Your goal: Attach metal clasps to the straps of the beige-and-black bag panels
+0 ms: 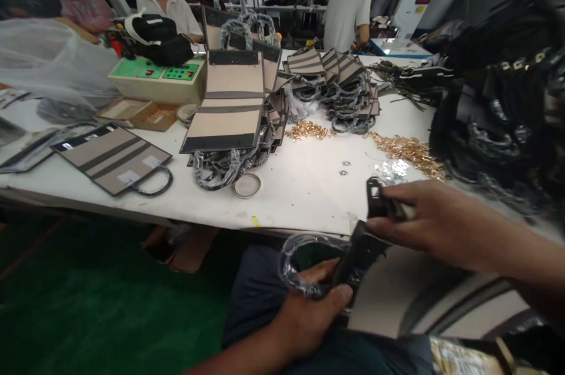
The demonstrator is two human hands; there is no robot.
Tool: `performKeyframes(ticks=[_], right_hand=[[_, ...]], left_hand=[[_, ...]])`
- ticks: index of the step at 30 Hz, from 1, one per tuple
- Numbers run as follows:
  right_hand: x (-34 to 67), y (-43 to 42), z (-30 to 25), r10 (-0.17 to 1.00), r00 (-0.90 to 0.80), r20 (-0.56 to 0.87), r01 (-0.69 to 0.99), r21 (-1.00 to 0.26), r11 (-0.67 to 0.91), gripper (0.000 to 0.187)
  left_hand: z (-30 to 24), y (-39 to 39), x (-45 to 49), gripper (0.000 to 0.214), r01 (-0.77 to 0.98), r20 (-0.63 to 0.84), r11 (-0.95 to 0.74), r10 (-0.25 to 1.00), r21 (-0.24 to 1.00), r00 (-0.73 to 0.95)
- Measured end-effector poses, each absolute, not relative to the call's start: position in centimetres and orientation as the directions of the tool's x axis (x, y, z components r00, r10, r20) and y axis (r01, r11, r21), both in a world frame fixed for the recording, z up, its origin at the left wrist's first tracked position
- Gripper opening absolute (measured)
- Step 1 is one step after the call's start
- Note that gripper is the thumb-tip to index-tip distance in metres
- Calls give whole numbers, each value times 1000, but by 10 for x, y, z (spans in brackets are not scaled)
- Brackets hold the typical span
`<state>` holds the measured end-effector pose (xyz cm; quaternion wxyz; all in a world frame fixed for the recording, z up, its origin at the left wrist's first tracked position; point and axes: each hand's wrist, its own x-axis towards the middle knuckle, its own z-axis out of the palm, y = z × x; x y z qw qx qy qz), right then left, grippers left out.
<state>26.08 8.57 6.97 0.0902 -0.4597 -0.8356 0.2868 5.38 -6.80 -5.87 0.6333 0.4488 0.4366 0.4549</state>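
On my lap lies a beige and black bag panel (388, 292). Its dark top edge is gripped by my left hand (309, 310), the thumb on top and the fingers inside a plastic-wrapped handle (289, 260). My right hand (424, 216) is closed round a dark, blocky-headed tool (376, 198), held just above the panel's upper corner. The tool's kind is unclear, and the palm hides most of it. Beyond that hand, two small metal plates (344, 172) lie on the white table (304, 192).
Stacked bag panels (233, 80) stand mid-table, and another panel (115, 157) lies left. Gold-coloured metal pieces (406, 151) and shiny silvery pieces (392, 171) lie right, near piled black bags (494, 104). A round lid (247, 185) sits forward. Several people are behind the table.
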Motion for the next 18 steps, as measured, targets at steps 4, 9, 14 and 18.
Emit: performKeyframes(ticks=[4,9,14,18], right_hand=[[227,127,2,798,-532,-282,795,-490,357,24],[214,150,-56,863,-459,-212,797,-527,294,21],[228,126,-44,984,-174,32,588,-799,130,31],[230,89,-42,999,-40,36,59,-998,39,36]], left_hand=[[-110,-49,57,47,-345,-368,389,921,854,128],[-152,-33,62,51,-503,-494,438,869,745,26],[-150,-26,72,48,-583,-536,429,844,690,-13],[-146,-21,83,39,-621,-543,383,836,684,-83]])
